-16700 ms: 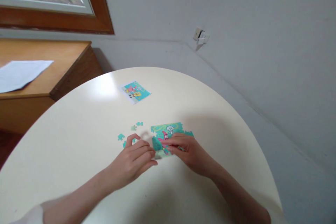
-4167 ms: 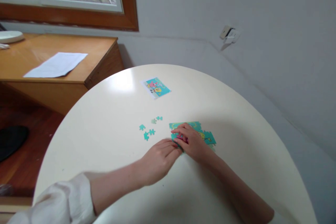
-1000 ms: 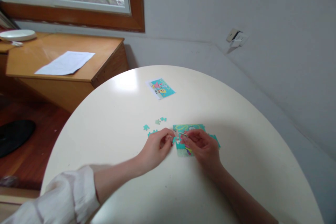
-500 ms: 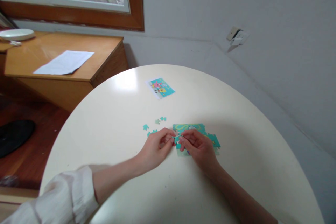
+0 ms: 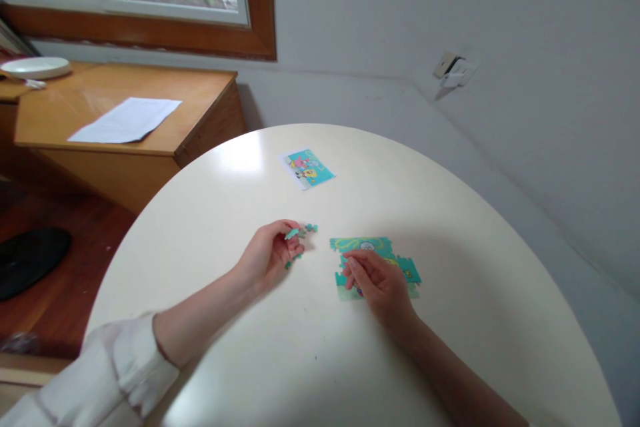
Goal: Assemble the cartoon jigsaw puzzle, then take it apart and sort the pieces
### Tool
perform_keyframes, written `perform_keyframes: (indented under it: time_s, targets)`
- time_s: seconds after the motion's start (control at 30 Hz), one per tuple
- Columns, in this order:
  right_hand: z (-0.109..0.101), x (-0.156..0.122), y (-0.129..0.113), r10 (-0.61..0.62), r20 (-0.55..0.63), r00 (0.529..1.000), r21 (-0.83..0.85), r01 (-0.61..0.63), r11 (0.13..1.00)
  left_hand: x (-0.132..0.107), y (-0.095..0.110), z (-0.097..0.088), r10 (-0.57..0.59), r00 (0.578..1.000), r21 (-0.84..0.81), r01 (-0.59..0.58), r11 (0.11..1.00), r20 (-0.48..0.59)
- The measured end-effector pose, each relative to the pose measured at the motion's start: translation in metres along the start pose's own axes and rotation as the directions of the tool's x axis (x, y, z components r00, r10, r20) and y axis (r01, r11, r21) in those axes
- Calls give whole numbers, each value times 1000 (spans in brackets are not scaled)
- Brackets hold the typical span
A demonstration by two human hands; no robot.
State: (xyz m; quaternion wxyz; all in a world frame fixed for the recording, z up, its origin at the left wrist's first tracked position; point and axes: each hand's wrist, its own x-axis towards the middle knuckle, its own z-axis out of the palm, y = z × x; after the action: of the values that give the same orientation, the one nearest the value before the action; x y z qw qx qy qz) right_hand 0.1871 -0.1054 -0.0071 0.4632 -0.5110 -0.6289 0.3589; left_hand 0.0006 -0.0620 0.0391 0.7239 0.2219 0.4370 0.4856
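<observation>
My left hand (image 5: 267, 252) has moved over the loose pieces on the left, its thumb and fingers closed on a teal jigsaw piece (image 5: 291, 234). Just past its fingertips lie a pale greenish piece (image 5: 302, 233) and a teal piece (image 5: 312, 227). Other teal bits show below the fingers, partly covered by the hand. A partly assembled jigsaw puzzle (image 5: 410, 269) with a cartoon picture lies to the right. Over its left half rests my right hand (image 5: 377, 283), fingers pinched together with no piece visible in them; it hides the puzzle's middle.
A printed cartoon picture (image 5: 313, 169) lies farther back on the round white table (image 5: 225, 200). At the left stands a wooden desk (image 5: 200, 90) with a sheet of paper (image 5: 127, 120) and a white round lid-like object (image 5: 37, 67). A wall socket (image 5: 453, 71) is at the right.
My left hand has moved left and away, from meeting the right hand at a teal piece to the loose pieces. The right hand has stayed over the puzzle.
</observation>
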Motion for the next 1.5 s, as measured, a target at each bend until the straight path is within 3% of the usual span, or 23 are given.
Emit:
perform_keyframes:
  time_s: [0.1,0.23,0.33,0.43,0.5,0.6,0.7,0.77,0.83,0.97,1.07,1.17,1.5]
  targets:
    - [-1,0,-1,-4,-6,1000,-16,4,1000,2,18,-3,-99,994,-192,88,977,-50]
    - [-2,1,-3,0,-6,1000,-15,0,1000,3,30,-7,-91,992,-197,72,978,-86]
    - [-2,1,-2,3,-4,1000,-23,-3,1000,5,33,-12,-49,998,-55,46,997,-37]
    - [-2,2,-1,4,-6,1000,-35,-4,999,6,34,-16,14,998,291,-32,956,64]
    - [-2,2,-1,2,-5,1000,-35,-2,999,6,35,-18,64,990,570,-127,812,129]
    - [-2,2,-1,1,-6,1000,-34,-1,999,4,36,-20,128,963,848,-268,457,236]
    - [-2,2,-2,9,-10,1000,-40,-9,999,1,36,-22,121,951,951,-297,90,285]
    - [-3,2,-3,11,-14,1000,-47,-12,999,-1,36,-23,89,959,960,-259,-104,268]
    - [-3,2,-4,13,-14,1000,-54,-13,998,-4,35,-23,43,970,948,-223,-226,239]
    - [-2,3,-6,20,-15,1000,-52,-21,998,-9,32,-20,-30,979,913,-198,-357,201]
    - [-1,3,-6,25,-23,999,-45,-26,999,-9,30,-19,-56,978,892,-205,-402,199]
    - [-1,3,-5,25,-27,999,-35,-25,999,-7,29,-21,-75,975,896,-223,-384,210]
    - [-2,2,-4,33,-31,999,-46,-35,998,-9,29,-22,-109,962,950,-265,-166,249]
